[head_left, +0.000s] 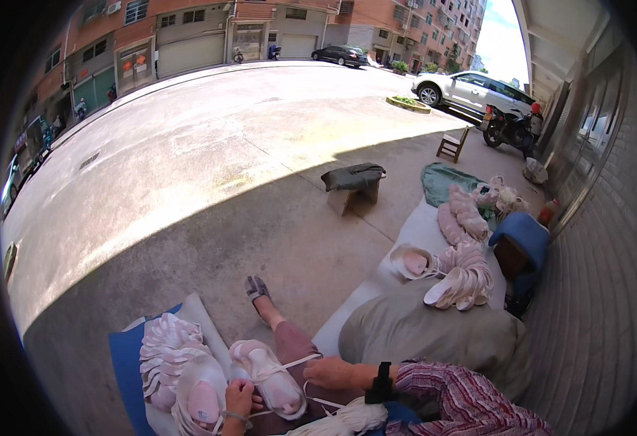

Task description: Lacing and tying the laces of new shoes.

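Note:
A pale pink and white shoe upper [278, 385] lies over my lap, with white laces across it. My right hand [331, 373] is closed on a white lace [293, 365] pulled to the right of the upper. At the upper's left edge, my left hand [240, 398] has its fingers curled in; what they pinch is too small to make out. Beside that hand is another upper with a pink insole [203, 400], in front of a stack of similar pieces [169, 352]. A bundle of white laces [355, 419] rests near my right forearm.
On the right, a white sheet [420, 229] bears more stacked uppers [467, 272] next to a grey-green cloth heap [427, 330]. A blue-covered chair [526, 243] stands by the wall. Ahead are a low stool [353, 185] and a small wooden chair [452, 145].

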The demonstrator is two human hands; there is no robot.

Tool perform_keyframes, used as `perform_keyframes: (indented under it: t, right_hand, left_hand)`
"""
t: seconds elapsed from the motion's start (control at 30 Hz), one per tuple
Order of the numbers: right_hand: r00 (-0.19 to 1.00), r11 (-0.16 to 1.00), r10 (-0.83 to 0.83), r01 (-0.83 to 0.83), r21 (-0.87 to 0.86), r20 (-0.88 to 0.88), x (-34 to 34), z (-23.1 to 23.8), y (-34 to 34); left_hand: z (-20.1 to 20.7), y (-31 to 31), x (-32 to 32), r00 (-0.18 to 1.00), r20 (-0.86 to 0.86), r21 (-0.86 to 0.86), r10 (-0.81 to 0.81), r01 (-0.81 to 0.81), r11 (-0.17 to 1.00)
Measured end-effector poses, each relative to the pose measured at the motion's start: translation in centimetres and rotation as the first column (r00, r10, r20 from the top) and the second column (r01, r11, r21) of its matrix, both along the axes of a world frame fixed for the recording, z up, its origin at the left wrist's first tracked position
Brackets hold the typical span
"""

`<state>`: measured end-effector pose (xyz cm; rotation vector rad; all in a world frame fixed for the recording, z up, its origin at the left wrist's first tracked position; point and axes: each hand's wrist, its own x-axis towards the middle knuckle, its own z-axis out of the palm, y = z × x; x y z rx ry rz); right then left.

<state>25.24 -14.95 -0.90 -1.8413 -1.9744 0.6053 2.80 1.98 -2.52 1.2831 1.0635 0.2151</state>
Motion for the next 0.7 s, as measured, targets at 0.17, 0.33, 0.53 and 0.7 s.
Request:
perform_keyframes:
  t: [0.17,0.33,0.53,0.7]
  right_hand:
    - [0.995,0.999,0.049,-0.047,-0.023,0.084,-0.9,0.7,1.1]
    - [0.996,0.997,-0.082,0.082,-0.001,-0.035,-0.5,-0.5,1.3]
    - [0.985,0.996,0.09,-0.087,-0.028,0.15,-0.6,1.2,1.2]
    - [0.978,0.993,0.088,-0.07,-0.095,0.191,-1.8,2.8,1.2]
  left_hand:
    - [0.0,-0.5,0.5,1.0,-0.02,0.191,-0.007,0.01,0.982]
    - [-0.9,-0.7,0.3,0.999,0.026,0.184,0.037,-0.041,0.982]
    - [-6.0,0.3,-0.8,0.998,-0.033,0.667,-0.06,0.067,0.742]
    - [-1.6,-1.2,0.2,0.997,0.038,0.301,0.06,-0.069,0.951]
